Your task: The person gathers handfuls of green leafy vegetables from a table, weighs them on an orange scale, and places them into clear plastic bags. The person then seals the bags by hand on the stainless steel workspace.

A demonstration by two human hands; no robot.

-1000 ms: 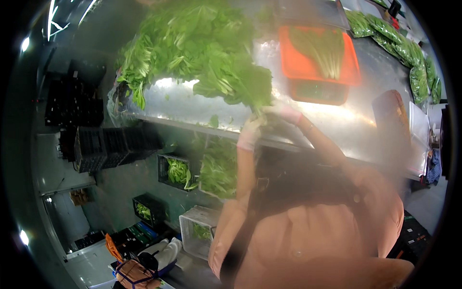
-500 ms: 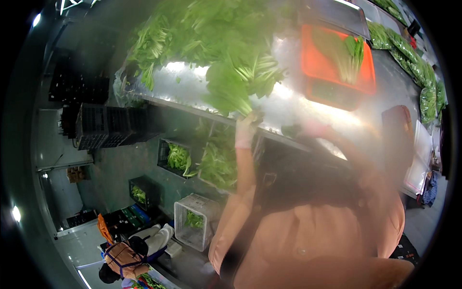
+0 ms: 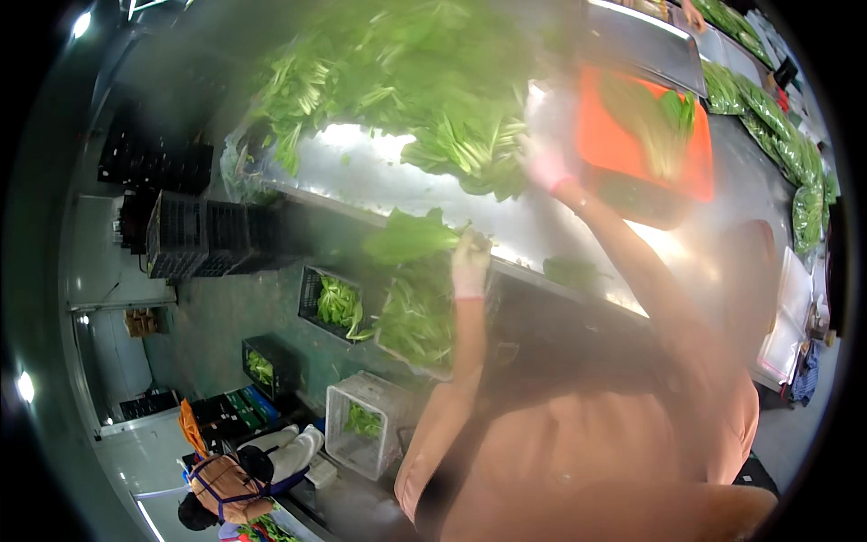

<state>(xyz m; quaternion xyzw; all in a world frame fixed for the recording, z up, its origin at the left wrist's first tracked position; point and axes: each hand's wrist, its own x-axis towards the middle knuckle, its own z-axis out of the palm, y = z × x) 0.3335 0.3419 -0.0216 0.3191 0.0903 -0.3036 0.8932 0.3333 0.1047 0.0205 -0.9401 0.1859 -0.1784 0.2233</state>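
My left hand (image 3: 470, 269), in a pale glove, is closed round the stem end of a leafy green (image 3: 411, 237). Its broad leaves point left, off the table's near edge and above a crate of greens. My right hand (image 3: 545, 164), gloved too, reaches over the metal table (image 3: 361, 167) to the cut stems of the greens pile (image 3: 470, 149). Blur hides whether its fingers grip any stems. Right of that hand, an orange tray (image 3: 614, 135) holds a few leafy greens (image 3: 668, 135) with pale stalks.
Crates of greens (image 3: 415, 316) stand on the floor below the table, with a white crate (image 3: 354, 452) nearer. Black crates (image 3: 194, 235) are stacked at left. Bagged greens (image 3: 781, 135) line the far right. Another person (image 3: 230, 483) is at lower left; someone's hand (image 3: 694, 16) shows at top right.
My left hand has drawn its leafy green down off the table edge, its leaves swinging left. My right hand has moved up and forward from the near edge to the pile.
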